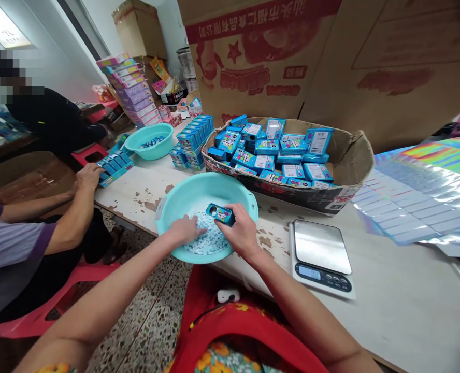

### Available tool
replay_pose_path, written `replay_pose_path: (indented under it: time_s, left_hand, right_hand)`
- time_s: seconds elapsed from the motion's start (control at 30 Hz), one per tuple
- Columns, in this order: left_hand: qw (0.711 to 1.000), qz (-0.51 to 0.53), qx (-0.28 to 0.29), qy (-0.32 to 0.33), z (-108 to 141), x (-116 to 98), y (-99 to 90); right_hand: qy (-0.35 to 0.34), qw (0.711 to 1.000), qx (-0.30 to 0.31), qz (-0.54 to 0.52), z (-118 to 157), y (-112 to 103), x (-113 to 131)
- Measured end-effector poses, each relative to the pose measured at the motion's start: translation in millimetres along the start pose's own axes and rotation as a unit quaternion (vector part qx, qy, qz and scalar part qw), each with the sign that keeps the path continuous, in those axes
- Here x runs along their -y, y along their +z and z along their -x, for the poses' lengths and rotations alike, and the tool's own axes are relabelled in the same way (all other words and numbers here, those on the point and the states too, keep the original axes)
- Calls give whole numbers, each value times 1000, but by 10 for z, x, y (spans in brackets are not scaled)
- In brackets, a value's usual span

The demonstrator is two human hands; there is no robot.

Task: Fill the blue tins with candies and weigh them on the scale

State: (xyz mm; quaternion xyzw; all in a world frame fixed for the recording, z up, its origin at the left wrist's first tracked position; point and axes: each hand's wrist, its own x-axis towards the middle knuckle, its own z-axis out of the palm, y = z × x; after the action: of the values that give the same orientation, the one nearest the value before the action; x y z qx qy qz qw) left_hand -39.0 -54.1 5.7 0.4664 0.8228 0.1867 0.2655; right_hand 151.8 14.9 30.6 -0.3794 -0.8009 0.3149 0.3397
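Note:
My right hand [242, 230] is closed around a small blue candy box [223, 214], tilted over a turquoise basin [163, 199]. A round opening shows at the box's end, with something white at it. Inside the basin lies a heap of small white candies [210, 243]. My left hand [185, 229] reaches into the basin from the left, its fingers apart and touching the candies. Its fingertips are partly hidden among them, and no object shows in its grasp.
Behind the basin stands a cut-down carton [350, 178] of blue boxes. A digital scale [323, 248] sits to the right, near shiny sheets [416, 202]. Stacked blue boxes [193, 140] and another basin [168, 140] stand at the left. A co-worker's hand [88, 176] touches a box tray [115, 167].

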Motion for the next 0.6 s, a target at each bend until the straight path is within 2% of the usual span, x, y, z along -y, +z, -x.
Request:
replay_pose_path:
  time_s: [0.07, 0.13, 0.23, 0.33, 0.4, 0.5, 0.57, 0.6]
  left_hand:
    - [994, -76, 72, 6, 125, -47, 173]
    - [987, -79, 138, 24, 224, -175, 315]
    - [983, 96, 143, 56, 267, -374, 454]
    - [961, 236, 129, 62, 213, -458, 499]
    - [958, 256, 123, 42, 174, -440, 456]
    - [955, 279, 103, -3, 162, -358, 269]
    - [930, 356, 73, -46, 175, -318, 98]
    - [904, 419, 55, -63, 178, -313, 16]
  right_hand:
    - [14, 999, -23, 31, 37, 64, -12]
    - [35, 997, -36, 54, 61, 117, -16]
    - [60, 995, -37, 71, 61, 135, -12]
    - [54, 998, -19, 36, -29, 63, 0]
    - [33, 999, -17, -1, -147, -15, 6]
    - [1, 1000, -7, -6, -341, -115, -1]
    - [-6, 999, 30, 18, -419, -133, -11]
    - [-7, 998, 49, 30, -431, -123, -11]
